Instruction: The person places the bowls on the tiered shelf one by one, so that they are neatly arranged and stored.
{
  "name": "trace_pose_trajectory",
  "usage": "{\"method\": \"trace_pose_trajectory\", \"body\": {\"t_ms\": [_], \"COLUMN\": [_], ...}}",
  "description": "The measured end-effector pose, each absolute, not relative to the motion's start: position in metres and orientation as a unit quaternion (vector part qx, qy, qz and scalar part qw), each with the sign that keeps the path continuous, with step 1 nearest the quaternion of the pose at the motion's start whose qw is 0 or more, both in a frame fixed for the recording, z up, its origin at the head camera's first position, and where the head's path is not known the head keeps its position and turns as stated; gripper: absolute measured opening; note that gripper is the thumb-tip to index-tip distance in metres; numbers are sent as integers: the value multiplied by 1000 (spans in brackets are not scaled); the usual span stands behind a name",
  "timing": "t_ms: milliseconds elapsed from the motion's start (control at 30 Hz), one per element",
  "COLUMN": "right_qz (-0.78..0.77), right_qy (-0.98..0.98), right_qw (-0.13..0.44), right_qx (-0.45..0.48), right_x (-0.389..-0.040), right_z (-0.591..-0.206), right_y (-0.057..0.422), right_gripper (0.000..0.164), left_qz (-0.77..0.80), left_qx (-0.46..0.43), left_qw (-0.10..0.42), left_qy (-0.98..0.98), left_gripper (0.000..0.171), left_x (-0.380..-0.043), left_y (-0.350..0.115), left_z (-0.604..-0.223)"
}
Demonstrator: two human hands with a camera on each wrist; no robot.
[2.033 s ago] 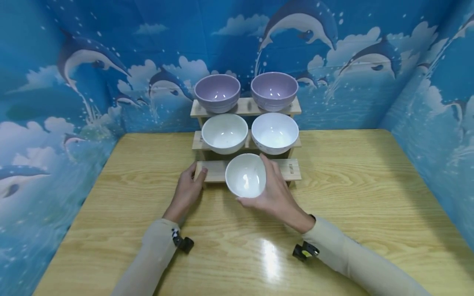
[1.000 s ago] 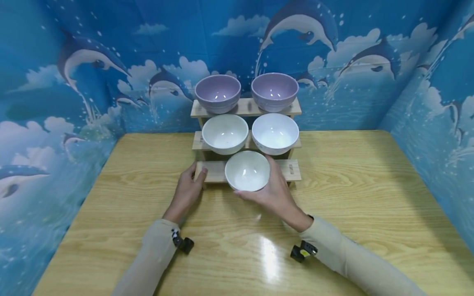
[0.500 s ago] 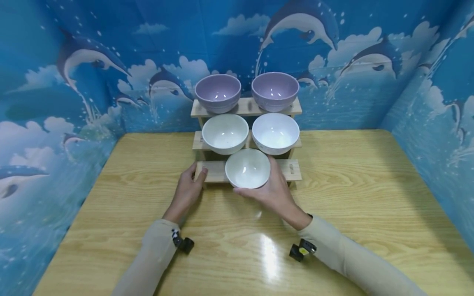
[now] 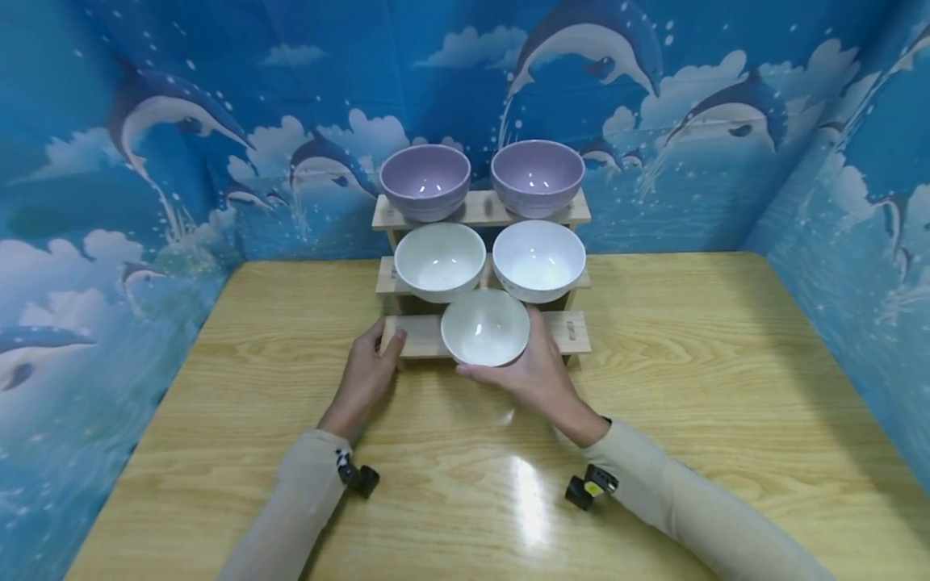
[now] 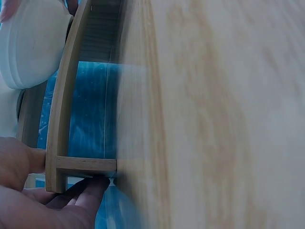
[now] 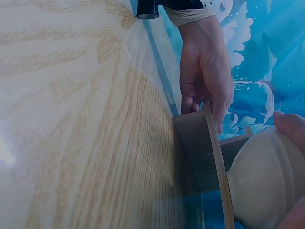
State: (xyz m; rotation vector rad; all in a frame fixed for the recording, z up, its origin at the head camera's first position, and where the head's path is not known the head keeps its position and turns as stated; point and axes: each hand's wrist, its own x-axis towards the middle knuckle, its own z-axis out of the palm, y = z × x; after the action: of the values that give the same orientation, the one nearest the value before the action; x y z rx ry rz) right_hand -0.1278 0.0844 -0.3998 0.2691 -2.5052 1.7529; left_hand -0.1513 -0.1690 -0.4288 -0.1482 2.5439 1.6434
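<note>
A three-step wooden rack [image 4: 421, 337] stands on the table with bowls on its steps. My right hand [image 4: 539, 367] grips a cream-white bowl [image 4: 485, 329] at its right side, thumb along the near rim. In the right wrist view that bowl [image 6: 262, 179] has its base right at the lowest step. My left hand [image 4: 369, 367] holds the left end of the lowest step, thumb on top. The left wrist view shows the left hand's fingers [image 5: 93, 195] under the step and against the rack's leg [image 5: 88, 163].
Two purple bowls [image 4: 425, 184] [image 4: 538, 179] sit on the top step. A cream bowl [image 4: 440, 262] and a white bowl [image 4: 539, 260] occupy the middle step. Behind the wood-grain table [image 4: 683, 387] hangs a blue dolphin-print cloth [image 4: 465, 73].
My right hand has moved the cream-white bowl slightly back over the lowest step, and the bowl has tipped more level. The left hand has stayed on the rack's end.
</note>
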Motion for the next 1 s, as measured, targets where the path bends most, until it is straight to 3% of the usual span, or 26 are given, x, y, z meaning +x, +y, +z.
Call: {"method": "trace_pose_trajectory", "body": {"t_ms": [1000], "right_qz": [550], "right_qy": [-830], "right_qw": [33], "right_qx": [91], "right_x": [-124], "right_z": [-395], "right_y": [87], "right_gripper": [119], "left_qz": [540], "left_qx": [-48], "left_qw": [58], "left_qy": [838], "left_gripper": [61], "left_x": [-152], "left_y": [-171], "left_z": [-427]}}
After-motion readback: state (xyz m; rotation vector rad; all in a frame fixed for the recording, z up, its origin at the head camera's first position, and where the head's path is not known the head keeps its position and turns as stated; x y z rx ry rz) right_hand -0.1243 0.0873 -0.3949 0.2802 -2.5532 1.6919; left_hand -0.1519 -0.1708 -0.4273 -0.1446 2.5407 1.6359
